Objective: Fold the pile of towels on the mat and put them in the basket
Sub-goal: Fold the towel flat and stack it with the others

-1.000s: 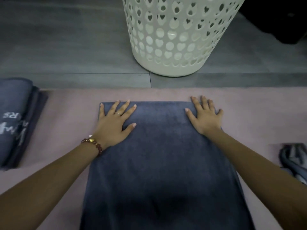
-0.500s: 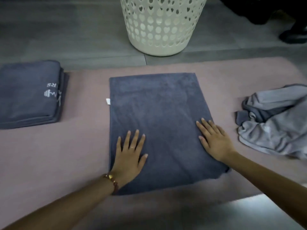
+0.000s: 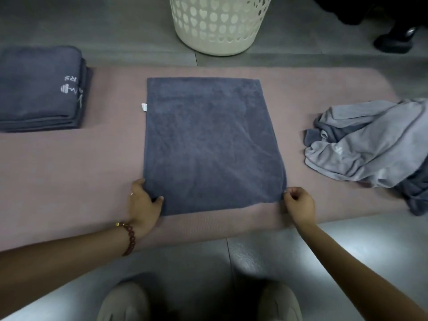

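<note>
Two hands are on the near edge of one dark slate-blue terry towel (image 3: pixel 208 144), which lies flat and squared in the middle of the dusty-pink floor mat (image 3: pixel 92 163). Left hand (image 3: pixel 143 205) grips the near-left corner with the thumb on top. Right hand (image 3: pixel 298 202) pinches the near-right corner between thumb and fingers (image 3: pixel 290 196). Both are grasping cloth, neither released. My read: mid-fold, set up to carry the near edge over to the far edge for the next halving. That calls for lifting both corners together, keeping them level, landing them on the far corners so the edges line up, then pressing flat. Stack of folded dark towels with white print (image 3: pixel 39 89) sits at the mat's left end. Crumpled heap of pale grey towels (image 3: pixel 370 140) at the right end is unfolded, so I'd put the job around midway. Cream plastic basket with heart cut-outs (image 3: pixel 217 26) stands on the floor just beyond the mat; I can't see inside it.
</note>
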The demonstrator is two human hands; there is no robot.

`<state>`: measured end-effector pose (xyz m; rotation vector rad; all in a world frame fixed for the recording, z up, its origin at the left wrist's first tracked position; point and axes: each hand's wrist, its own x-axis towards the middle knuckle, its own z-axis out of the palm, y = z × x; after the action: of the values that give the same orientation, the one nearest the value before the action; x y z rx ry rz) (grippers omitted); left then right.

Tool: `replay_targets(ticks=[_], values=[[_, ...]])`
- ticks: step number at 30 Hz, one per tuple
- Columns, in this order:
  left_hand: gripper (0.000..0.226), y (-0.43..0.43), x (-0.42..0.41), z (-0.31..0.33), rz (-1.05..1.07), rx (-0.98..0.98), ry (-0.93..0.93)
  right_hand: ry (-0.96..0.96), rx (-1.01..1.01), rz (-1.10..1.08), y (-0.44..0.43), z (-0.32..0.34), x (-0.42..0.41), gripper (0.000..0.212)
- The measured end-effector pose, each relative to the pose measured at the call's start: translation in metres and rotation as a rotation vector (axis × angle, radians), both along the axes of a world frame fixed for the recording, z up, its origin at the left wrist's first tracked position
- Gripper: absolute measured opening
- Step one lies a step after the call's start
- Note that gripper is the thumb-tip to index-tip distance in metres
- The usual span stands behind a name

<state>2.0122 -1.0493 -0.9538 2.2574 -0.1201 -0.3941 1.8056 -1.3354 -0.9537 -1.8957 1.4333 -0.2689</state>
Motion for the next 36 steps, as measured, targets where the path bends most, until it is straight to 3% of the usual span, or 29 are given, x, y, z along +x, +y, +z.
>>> replay_targets(ticks=[2,5,8,11,15,21,26,31,33,36], values=[[0.055,0.004,-0.006,0.005,-0.038,-0.063,0.036,-0.077,0.001,-0.030,-0.001,0.001,0.003,0.007],[0.052,0.017,-0.009,0.009,-0.158,-0.068,0.000,-0.338,0.035,-0.091,0.001,0.010,0.005,0.008],[0.046,0.033,-0.001,0.010,-0.219,-0.055,-0.072,-0.617,0.206,-0.142,0.001,0.029,0.013,0.017],[0.036,0.037,0.003,0.015,-0.195,-0.142,-0.054,-0.748,0.317,-0.172,-0.004,0.050,0.025,0.022],[0.029,0.036,0.005,0.016,-0.118,-0.271,0.005,-0.720,0.320,-0.080,-0.011,0.065,0.029,0.022],[0.029,0.035,0.004,0.008,-0.062,-0.273,-0.007,-0.644,0.398,0.144,-0.024,0.072,0.027,0.024],[0.030,0.031,0.008,0.006,-0.047,-0.257,0.012,-0.711,0.516,0.084,-0.029,0.068,0.028,0.026],[0.029,0.029,0.008,0.011,-0.052,-0.247,-0.004,-0.491,0.075,0.042,-0.031,0.047,0.030,0.017],[0.029,0.030,0.006,0.010,-0.061,-0.232,0.005,-0.501,0.058,0.035,-0.027,0.041,0.026,0.016],[0.028,0.031,0.004,0.009,-0.066,-0.226,0.013,-0.416,0.194,0.092,-0.028,0.029,0.015,0.012]])
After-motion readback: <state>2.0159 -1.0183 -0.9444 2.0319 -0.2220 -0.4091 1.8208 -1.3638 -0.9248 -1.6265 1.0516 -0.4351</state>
